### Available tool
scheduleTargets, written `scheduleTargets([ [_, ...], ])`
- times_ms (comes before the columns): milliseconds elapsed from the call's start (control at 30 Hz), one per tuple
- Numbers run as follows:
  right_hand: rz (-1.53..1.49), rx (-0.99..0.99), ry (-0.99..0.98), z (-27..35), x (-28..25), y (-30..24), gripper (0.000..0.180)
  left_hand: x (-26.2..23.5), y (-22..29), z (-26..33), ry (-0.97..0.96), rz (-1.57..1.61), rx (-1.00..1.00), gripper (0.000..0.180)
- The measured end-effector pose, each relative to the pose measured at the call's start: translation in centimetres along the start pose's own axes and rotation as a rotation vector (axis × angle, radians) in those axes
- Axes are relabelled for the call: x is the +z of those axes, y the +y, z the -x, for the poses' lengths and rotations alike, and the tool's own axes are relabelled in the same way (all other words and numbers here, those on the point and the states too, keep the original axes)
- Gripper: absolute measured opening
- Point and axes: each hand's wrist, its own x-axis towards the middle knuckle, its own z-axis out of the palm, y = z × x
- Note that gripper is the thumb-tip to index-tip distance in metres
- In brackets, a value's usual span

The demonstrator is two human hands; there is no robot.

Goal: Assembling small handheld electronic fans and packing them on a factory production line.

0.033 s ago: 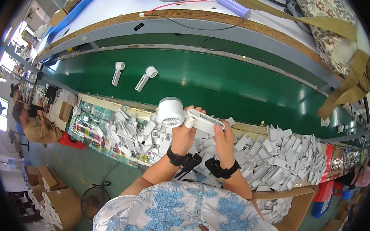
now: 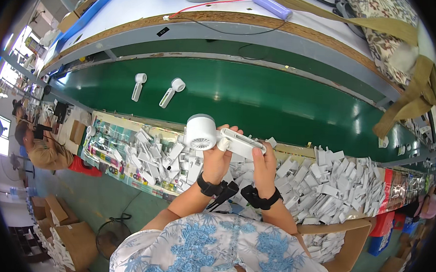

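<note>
A white handheld fan (image 2: 201, 133) with a round, grey-rimmed head is held between my two hands above the bench's near edge. My left hand (image 2: 217, 161) is closed round the fan near its neck, under the head. At the other end, my right hand (image 2: 264, 164) grips the white handle (image 2: 242, 145), with the thumb along its near side. The handle slants down to the right, and its upper face shows a long groove. Around and below my hands lie heaps of loose white plastic handle parts (image 2: 338, 184). Fingers behind the handle are partly hidden.
Two white handheld fans (image 2: 171, 92) lie on the green conveyor belt (image 2: 260, 89). Beyond it, a purple cylindrical battery (image 2: 272, 6) with wires lies on a white shelf. An open cardboard box (image 2: 352, 251) of white parts stands near right. A person (image 2: 47, 147) sits far left.
</note>
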Motion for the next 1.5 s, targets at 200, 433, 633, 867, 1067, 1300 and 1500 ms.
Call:
scheduleTargets([
  [200, 0.297, -0.182, -0.002, -0.2, -3.1, 1.4, 0.033, 0.6, -0.8, 1.1, 0.027, -0.081, -0.12, 0.036],
  [433, 0.32, -0.019, -0.198, 0.4, -2.5, -0.6, 0.03, -4.6, -3.7, -0.3, 0.212, 0.31, -0.481, 0.026],
  [633, 0.519, -0.042, -0.235, 0.2, -2.7, -0.5, 0.032, -4.7, -4.1, -0.5, 0.216, 0.3, -0.507, 0.026],
  [867, 0.642, 0.113, -0.426, 1.2, -4.0, 2.5, 0.03, -8.6, -3.2, -3.9, 0.163, -0.276, -0.504, 0.021],
  [1067, 0.568, 0.349, -0.444, 3.6, -7.4, 5.4, 0.023, -15.1, -3.7, -14.1, 0.011, -1.175, -0.465, 0.037],
  [1300, 0.658, 0.41, -0.557, 2.9, -8.2, 6.9, 0.024, -19.4, -7.7, -22.6, 0.237, -1.896, -0.176, 0.028],
  [1500, 0.753, 0.401, -0.554, 3.9, -8.4, 6.3, 0.025, -23.4, -9.0, -24.7, 0.23, -1.875, -0.083, 0.038],
])
